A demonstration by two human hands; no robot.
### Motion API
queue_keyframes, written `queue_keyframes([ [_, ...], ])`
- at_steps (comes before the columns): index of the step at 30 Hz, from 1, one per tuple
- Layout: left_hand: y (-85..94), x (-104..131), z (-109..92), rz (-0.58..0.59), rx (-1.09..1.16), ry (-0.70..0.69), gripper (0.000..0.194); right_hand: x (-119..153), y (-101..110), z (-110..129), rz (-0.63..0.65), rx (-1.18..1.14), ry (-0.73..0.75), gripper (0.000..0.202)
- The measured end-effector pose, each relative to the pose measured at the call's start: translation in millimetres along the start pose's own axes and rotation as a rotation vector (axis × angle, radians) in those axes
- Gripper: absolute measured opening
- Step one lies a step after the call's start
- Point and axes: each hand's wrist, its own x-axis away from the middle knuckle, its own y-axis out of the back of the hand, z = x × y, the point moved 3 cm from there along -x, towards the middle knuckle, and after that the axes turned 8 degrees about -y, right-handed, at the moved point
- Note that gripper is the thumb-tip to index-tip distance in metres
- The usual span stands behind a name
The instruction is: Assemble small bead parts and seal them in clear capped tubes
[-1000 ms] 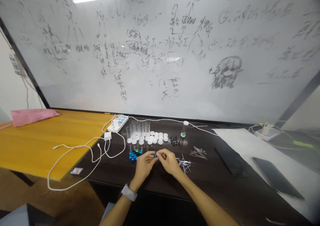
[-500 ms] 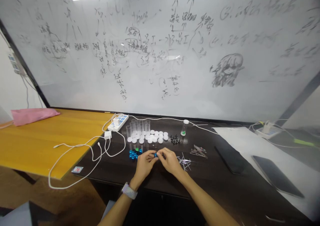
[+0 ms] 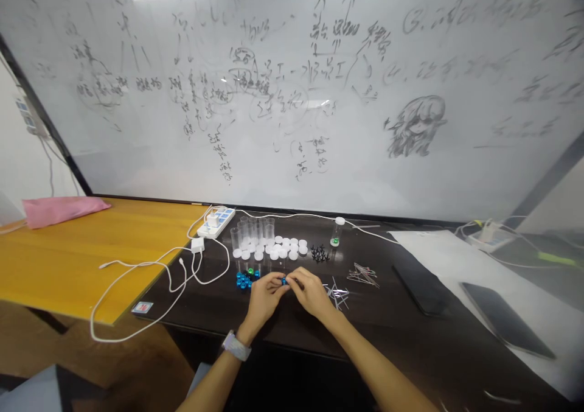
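Note:
My left hand (image 3: 267,296) and my right hand (image 3: 311,293) meet above the dark table, fingertips pinched on a small shiny blue piece (image 3: 283,281). A thin upright line shows just above it; what that is I cannot make out. Left of my hands lies a cluster of blue balls (image 3: 243,281) with a green ball (image 3: 250,272) among them. Thin silvery rods (image 3: 337,294) lie crossed to the right of my right hand. Beyond my hands are several white caps (image 3: 283,252), clear tubes (image 3: 258,232) and small black pieces (image 3: 320,254).
A capped clear tube (image 3: 337,232) holding something green stands at the back. Thin wire pins (image 3: 362,275) lie to the right, near a black phone (image 3: 418,289) and a tablet-like device (image 3: 506,319). A power strip (image 3: 216,223) and white cables (image 3: 137,266) lie left.
Both hands stay almost in place, still pinching the blue piece. The view shifts very slightly.

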Motion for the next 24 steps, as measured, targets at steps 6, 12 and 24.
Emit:
queue_keyframes([
  [6,0.3,0.5,-0.9,0.002,-0.004,0.003,0.026,-2.6,2.0,-5.1,-0.007,-0.071,-0.038,0.024],
  [12,-0.7,1.2,-1.0,0.007,0.001,-0.010,0.026,-4.3,4.4,-8.0,-0.012,-0.113,-0.082,0.024],
  [24,-1.3,2.5,1.8,0.018,-0.001,-0.030,0.024,-8.4,5.9,-18.6,0.054,-0.229,-0.201,0.018],
])
